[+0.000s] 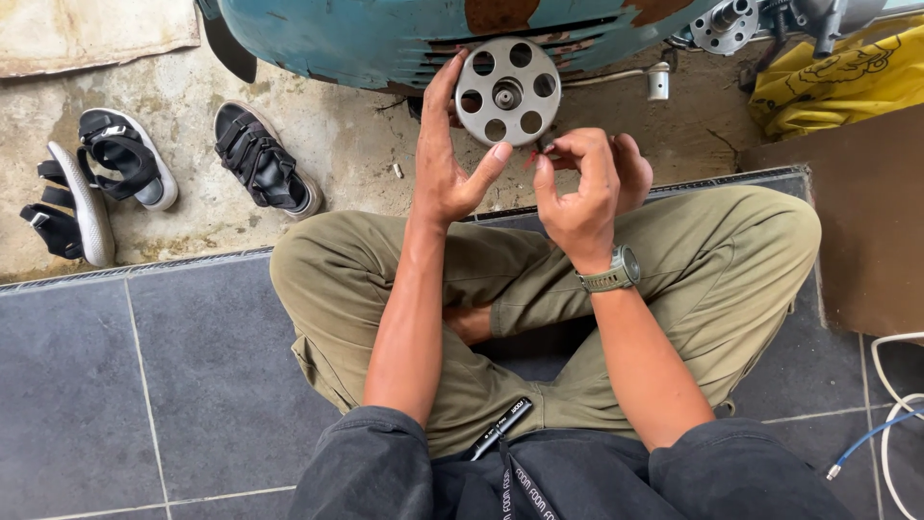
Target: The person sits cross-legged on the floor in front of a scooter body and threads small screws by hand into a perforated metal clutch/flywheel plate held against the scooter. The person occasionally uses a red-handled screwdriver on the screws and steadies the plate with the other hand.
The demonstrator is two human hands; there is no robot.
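Perforated grey metal disc [507, 91], round with a ring of holes around a central hub, sits at 12 o'clock in the view, held up in front of the rusty teal scooter body [385, 34]. Left hand [448, 159] supports it from the 9 o'clock side: the fingers reach up along the rim and the thumb presses at the lower edge, so the hand is clamped on the disc. Right hand [582, 188], wearing an olive wristwatch [616, 272], is at 4 o'clock of the disc, its fingertips pinched together on a small red piece [531, 159] just beside the lower rim; what that piece is cannot be told. Below both hands, the person sits cross-legged in olive trousers [741, 260] on dark grey floor tiles [144, 385]. Black sandals [265, 159] lie on the concrete at 10 o'clock, with another pair [101, 183] farther toward 9 o'clock. Yellow cloth [837, 82] lies at 2 o'clock, and white and blue cables [890, 414] trail at 4 o'clock.
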